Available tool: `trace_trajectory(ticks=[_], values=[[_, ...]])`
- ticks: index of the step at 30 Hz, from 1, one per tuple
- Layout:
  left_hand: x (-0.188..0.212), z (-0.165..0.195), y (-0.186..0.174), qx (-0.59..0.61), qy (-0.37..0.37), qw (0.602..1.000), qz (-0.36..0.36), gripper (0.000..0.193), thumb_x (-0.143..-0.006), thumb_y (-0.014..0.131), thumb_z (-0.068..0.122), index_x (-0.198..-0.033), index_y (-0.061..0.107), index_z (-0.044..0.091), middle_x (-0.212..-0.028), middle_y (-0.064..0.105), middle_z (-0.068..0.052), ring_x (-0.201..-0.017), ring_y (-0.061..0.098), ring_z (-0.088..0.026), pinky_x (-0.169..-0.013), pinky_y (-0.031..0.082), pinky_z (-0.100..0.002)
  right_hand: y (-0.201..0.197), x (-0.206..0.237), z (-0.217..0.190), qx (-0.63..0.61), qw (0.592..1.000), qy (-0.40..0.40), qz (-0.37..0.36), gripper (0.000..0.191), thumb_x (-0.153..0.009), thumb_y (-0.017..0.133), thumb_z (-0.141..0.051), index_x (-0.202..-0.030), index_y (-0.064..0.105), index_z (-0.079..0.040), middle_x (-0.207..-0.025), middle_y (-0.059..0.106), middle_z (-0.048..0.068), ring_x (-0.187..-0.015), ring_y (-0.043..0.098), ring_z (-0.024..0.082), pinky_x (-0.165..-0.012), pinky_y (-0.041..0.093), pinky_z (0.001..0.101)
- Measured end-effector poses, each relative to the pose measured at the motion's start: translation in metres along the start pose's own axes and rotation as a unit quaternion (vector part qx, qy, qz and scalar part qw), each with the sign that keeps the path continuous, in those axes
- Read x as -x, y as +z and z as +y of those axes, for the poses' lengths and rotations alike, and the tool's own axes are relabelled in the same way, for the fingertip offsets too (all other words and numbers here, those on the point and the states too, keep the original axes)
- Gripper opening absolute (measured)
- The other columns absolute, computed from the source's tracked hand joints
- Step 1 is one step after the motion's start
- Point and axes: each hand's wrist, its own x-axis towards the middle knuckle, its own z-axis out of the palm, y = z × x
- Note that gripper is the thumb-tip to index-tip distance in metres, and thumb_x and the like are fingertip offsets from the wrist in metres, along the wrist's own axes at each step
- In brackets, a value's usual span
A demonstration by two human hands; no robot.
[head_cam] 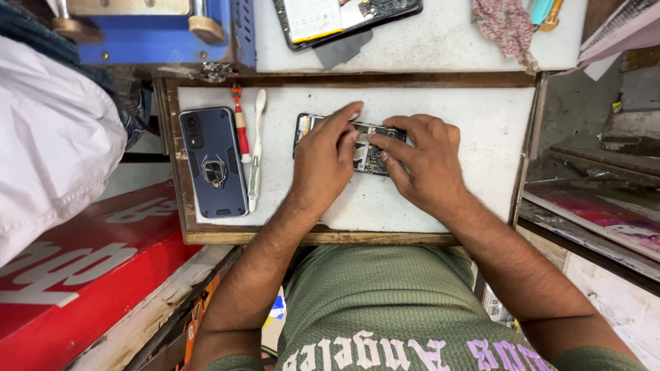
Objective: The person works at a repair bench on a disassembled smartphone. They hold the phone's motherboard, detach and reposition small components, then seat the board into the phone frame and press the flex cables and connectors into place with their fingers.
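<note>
Under both hands, an opened smartphone point(368, 148) with exposed circuit board lies flat on the white table point(474, 124). Left hand point(323, 161) rests on the phone's left half, fingers together, fingertips pressing the board. Right hand point(423, 161) covers its right end, index fingertip on the board. Left of the left hand lie a white plastic tool point(257, 148), a red screwdriver point(240, 124) and a dark blue ring-stand phone case point(213, 163).

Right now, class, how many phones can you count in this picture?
3: an opened phone under both hands, a cased phone lying at the tray's left, another opened phone on the far surface, partly cropped.
</note>
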Motion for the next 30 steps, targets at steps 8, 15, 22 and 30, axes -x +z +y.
trace_trajectory(ticks=[8, 15, 22, 30], values=[[0.006, -0.004, 0.002, -0.003, -0.002, 1.000, -0.015, 0.034, -0.101, 0.063, 0.002, -0.134, 0.064, 0.011, -0.105, 0.070, -0.006, -0.090, 0.074, -0.013, -0.077, 0.065, -0.026, 0.003, 0.002, 0.006, -0.026, 0.999, 0.017, 0.010, 0.032, -0.095, 0.073, -0.008, -0.126, 0.075, -0.018, -0.133, 0.068, -0.001, -0.125, 0.054, 0.022, -0.103, 0.033, 0.0431], [0.004, -0.008, 0.003, -0.018, 0.032, 0.999, 0.018, 0.011, -0.097, 0.073, 0.008, -0.107, 0.077, 0.011, -0.101, 0.066, -0.010, -0.084, 0.073, -0.017, -0.069, 0.063, -0.028, 0.003, 0.004, 0.011, -0.042, 0.999, 0.024, 0.014, 0.032, -0.091, 0.069, -0.002, -0.120, 0.075, -0.015, -0.132, 0.069, 0.001, -0.127, 0.055, 0.023, -0.108, 0.035, 0.0429], [0.006, -0.013, -0.005, 0.050, -0.001, 0.997, -0.055, 0.016, -0.099, 0.066, 0.008, -0.114, 0.071, 0.005, -0.104, 0.074, -0.008, -0.093, 0.078, -0.015, -0.080, 0.067, -0.027, 0.003, 0.004, 0.011, -0.036, 0.999, 0.013, 0.013, 0.034, -0.088, 0.071, -0.002, -0.118, 0.076, -0.017, -0.132, 0.069, 0.000, -0.125, 0.055, 0.022, -0.106, 0.035, 0.0426], [0.003, -0.010, -0.007, 0.015, -0.068, 0.992, -0.107, 0.031, -0.097, 0.068, 0.012, -0.127, 0.067, 0.008, -0.103, 0.076, -0.010, -0.091, 0.077, -0.017, -0.078, 0.065, -0.029, 0.003, 0.005, 0.013, -0.019, 1.000, 0.009, 0.002, 0.034, -0.084, 0.073, -0.002, -0.114, 0.078, -0.018, -0.133, 0.068, 0.000, -0.126, 0.054, 0.022, -0.106, 0.035, 0.0423]])
